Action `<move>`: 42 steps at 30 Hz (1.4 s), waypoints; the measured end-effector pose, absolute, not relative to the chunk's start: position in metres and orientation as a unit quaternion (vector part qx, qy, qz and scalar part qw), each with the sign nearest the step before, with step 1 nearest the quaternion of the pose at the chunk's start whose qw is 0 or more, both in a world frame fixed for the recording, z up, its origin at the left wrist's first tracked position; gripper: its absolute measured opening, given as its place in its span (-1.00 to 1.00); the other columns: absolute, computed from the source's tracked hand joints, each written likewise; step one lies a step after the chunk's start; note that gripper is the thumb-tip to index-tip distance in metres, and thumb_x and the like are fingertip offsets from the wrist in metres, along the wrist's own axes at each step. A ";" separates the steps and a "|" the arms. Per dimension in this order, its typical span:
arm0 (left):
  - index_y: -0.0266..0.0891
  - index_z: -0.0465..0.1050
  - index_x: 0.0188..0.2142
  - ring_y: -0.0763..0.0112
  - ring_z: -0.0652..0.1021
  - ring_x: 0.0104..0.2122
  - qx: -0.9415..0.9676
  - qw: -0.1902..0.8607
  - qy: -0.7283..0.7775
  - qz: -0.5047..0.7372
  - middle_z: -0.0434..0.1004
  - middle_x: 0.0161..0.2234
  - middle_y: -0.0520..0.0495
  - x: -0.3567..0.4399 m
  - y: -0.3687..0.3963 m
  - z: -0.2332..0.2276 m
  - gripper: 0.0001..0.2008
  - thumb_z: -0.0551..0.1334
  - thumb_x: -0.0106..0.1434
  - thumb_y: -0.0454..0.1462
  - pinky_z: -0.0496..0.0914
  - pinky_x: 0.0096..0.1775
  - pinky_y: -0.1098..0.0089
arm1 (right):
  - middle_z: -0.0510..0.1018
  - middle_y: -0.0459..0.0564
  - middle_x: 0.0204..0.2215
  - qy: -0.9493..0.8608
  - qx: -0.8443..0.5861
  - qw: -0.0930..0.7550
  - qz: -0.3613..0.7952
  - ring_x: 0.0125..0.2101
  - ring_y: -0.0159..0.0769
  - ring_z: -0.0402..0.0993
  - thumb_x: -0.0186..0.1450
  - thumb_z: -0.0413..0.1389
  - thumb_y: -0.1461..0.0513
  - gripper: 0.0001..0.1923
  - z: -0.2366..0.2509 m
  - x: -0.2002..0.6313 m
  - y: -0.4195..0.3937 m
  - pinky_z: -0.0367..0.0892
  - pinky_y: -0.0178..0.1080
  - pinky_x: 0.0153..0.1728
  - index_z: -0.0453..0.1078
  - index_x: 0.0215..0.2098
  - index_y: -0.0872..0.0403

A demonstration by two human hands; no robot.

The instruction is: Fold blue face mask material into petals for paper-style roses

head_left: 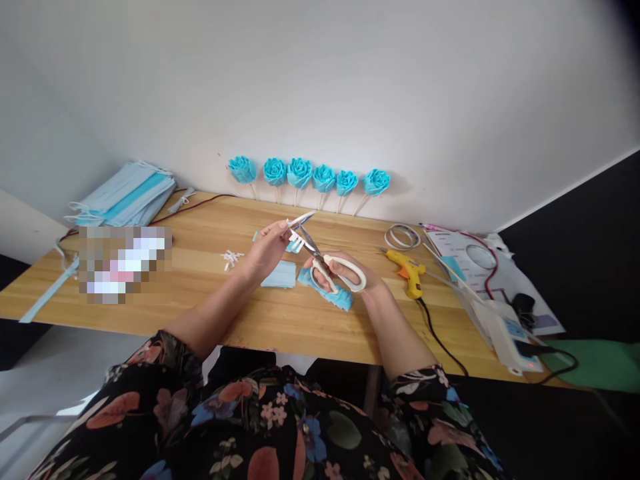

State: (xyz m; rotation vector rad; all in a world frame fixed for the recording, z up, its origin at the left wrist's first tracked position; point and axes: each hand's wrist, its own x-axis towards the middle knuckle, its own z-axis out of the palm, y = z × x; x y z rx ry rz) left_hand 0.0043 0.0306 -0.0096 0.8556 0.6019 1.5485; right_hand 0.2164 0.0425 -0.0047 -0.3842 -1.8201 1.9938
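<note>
And here's the left hand (pixel 270 248), fingers pinched on a white slitted strip (pixel 297 242) held up above the middle of the table (pixel 210 300)! The right hand (pixel 369 273) is wrapped round the white-handled scissors (pixel 321 257), blades pointing far and left, right up at the strip. Below them lie a pleated light-blue piece (pixel 279 275) and, to its right, a ruffled blue strip (pixel 341 298). White snippets (pixel 231 258) sit left, a yellow glue gun (pixel 411 272) right; six blue roses (pixel 300 173) line the far wall (pixel 320 80).
</note>
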 end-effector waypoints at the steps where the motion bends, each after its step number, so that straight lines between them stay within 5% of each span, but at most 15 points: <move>1: -0.25 0.41 -0.55 0.40 0.37 -0.44 0.369 0.595 0.259 0.665 0.35 -0.51 -0.01 0.005 0.030 -0.009 -0.64 0.46 0.10 -0.07 0.26 -0.33 0.36 | 0.40 -0.12 -0.50 -0.656 -0.137 0.204 0.714 -0.57 -0.45 0.35 0.34 0.09 -0.16 -0.41 -0.004 0.216 0.042 0.25 -0.34 -0.58 0.39 -0.04 0.20; 29: -0.22 0.60 -0.37 0.42 0.45 -0.38 0.310 0.616 0.242 0.682 0.48 -0.41 -0.02 0.005 0.033 -0.014 -0.86 0.43 0.17 -0.19 0.45 -0.11 0.31 | 0.39 -0.17 -0.54 -0.574 -0.174 0.269 0.753 -0.64 -0.52 0.30 0.25 0.18 -0.20 -0.39 -0.013 0.199 0.031 0.21 -0.41 -0.66 0.46 -0.09 0.16; 35: -0.23 0.52 -0.48 0.38 0.44 -0.39 0.307 0.616 0.261 0.676 0.41 -0.45 -0.04 0.006 0.031 -0.008 -0.79 0.28 0.29 -0.26 0.41 -0.13 0.31 | 0.38 -0.17 -0.55 -0.567 -0.181 0.277 0.754 -0.65 -0.53 0.28 0.23 0.21 -0.18 -0.41 -0.012 0.199 0.031 0.20 -0.42 -0.67 0.47 -0.10 0.17; 42: -0.27 0.54 -0.49 0.39 0.47 -0.36 0.326 0.622 0.255 0.664 0.41 -0.45 -0.04 0.005 0.029 -0.007 -0.87 0.30 0.19 -0.33 0.40 -0.07 0.32 | 0.35 -0.21 -0.60 -0.555 -0.190 0.270 0.764 -0.71 -0.56 0.21 0.23 0.21 -0.18 -0.38 -0.020 0.198 0.034 0.13 -0.44 -0.73 0.49 -0.07 0.18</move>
